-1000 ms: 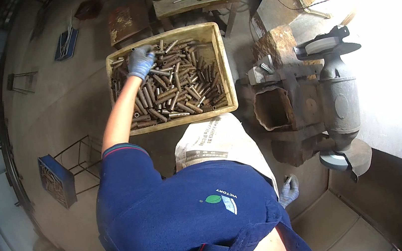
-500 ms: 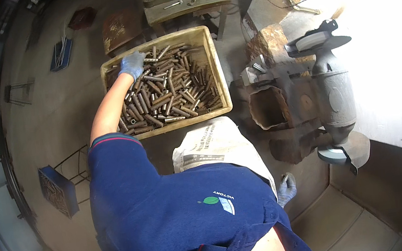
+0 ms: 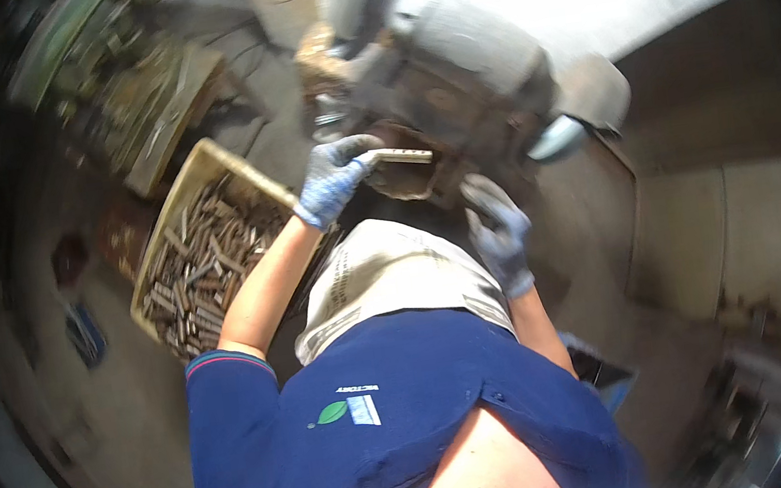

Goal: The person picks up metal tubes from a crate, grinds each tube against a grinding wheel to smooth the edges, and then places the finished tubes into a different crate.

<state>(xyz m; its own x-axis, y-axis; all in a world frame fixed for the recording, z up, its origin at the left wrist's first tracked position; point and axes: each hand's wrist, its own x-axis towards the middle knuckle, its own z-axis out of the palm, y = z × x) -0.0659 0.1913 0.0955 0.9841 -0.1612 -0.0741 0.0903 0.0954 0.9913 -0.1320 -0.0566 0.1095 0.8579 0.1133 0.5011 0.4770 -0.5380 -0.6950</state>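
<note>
In front of me, my left hand [image 3: 334, 181], in a blue-grey work glove, is closed on one end of a short metal tube [image 3: 405, 155] with a row of small holes along its side. The tube points to the right, over the square opening of a rusty metal stand. My right hand [image 3: 500, 232], gloved too, is raised just right of and nearer than the tube, not touching it. Its fingers are apart, slightly bent and a little blurred, with nothing visible in them. To the left, a yellowish plastic bin [image 3: 143, 274] holds many similar brown and grey tubes [image 3: 207, 257].
Beyond my hands stands a grey bench grinder [image 3: 473, 44] with a pale grinding wheel [image 3: 558, 138] at its right end. A worktable [image 3: 175, 114] stands behind the bin. A white apron [image 3: 394, 273] covers my lap. Tan panels [image 3: 673, 239] are at the right.
My view has turned right toward the grinder. The left hand has left the bin and now holds a tube out front. My right hand has come up from my side to near the tube.
</note>
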